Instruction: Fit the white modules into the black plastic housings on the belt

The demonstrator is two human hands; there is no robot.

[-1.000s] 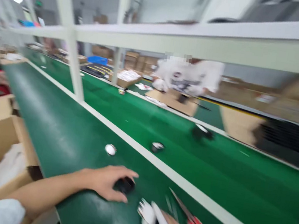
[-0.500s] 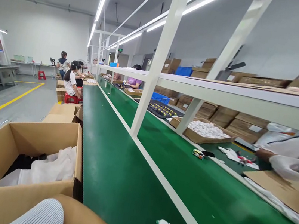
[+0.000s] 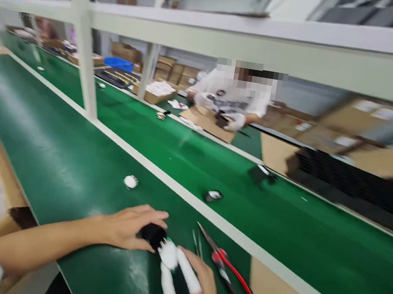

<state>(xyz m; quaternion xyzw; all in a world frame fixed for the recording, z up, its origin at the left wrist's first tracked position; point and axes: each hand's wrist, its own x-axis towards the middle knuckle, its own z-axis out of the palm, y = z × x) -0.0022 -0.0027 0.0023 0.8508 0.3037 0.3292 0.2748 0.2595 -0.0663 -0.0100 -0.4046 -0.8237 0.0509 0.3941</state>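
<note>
White-topped circuit board (image 3: 169,256), pinched in right hand (image 3: 204,287), is best held square to the black housing (image 3: 152,235) gripped in left hand (image 3: 127,227), tbh.

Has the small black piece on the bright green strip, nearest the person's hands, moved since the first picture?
Yes: against the foot of the white post, the small black piece now lies farther right along the bright green strip.

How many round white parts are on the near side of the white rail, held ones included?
2: one white part lies on the green bench, another is in the right hand. More may be hidden.
</note>
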